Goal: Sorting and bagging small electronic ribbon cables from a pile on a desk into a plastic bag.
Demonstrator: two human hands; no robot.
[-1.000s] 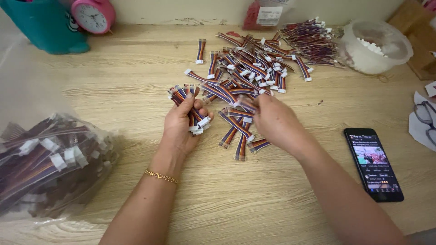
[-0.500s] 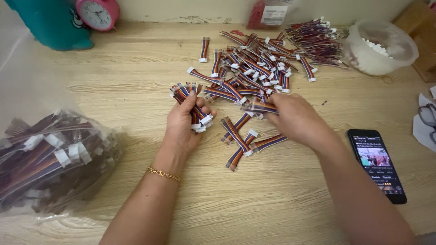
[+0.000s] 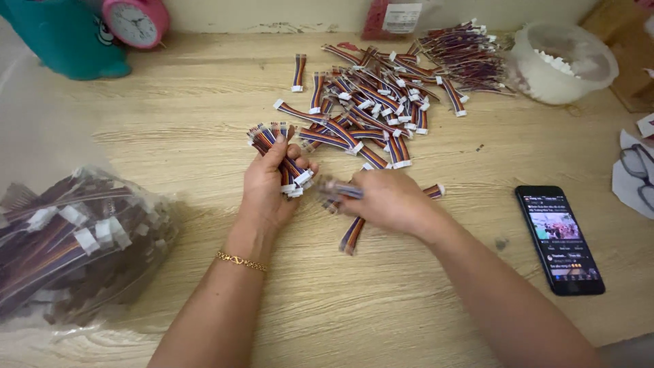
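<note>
My left hand (image 3: 269, 187) grips a bundle of short multicoloured ribbon cables (image 3: 276, 153) with white connectors, held upright above the wooden table (image 3: 170, 136). My right hand (image 3: 388, 201) is just right of it, closed on one more ribbon cable (image 3: 335, 191), blurred, its end pointing at the bundle. A loose pile of the same cables (image 3: 368, 109) lies spread on the table beyond both hands. One cable (image 3: 351, 235) lies under my right hand and another (image 3: 433, 191) peeks out beside it.
A clear plastic bag full of cables (image 3: 68, 245) sits at the left. A black phone (image 3: 560, 238) with a lit screen lies at the right. A white bowl (image 3: 562, 61), a tied cable bunch (image 3: 466, 54), a pink clock (image 3: 135, 20) and a teal object (image 3: 61, 34) stand at the back.
My right hand has drawn back from the pile toward my left hand, carrying one cable. The left hand's bundle has stayed in place.
</note>
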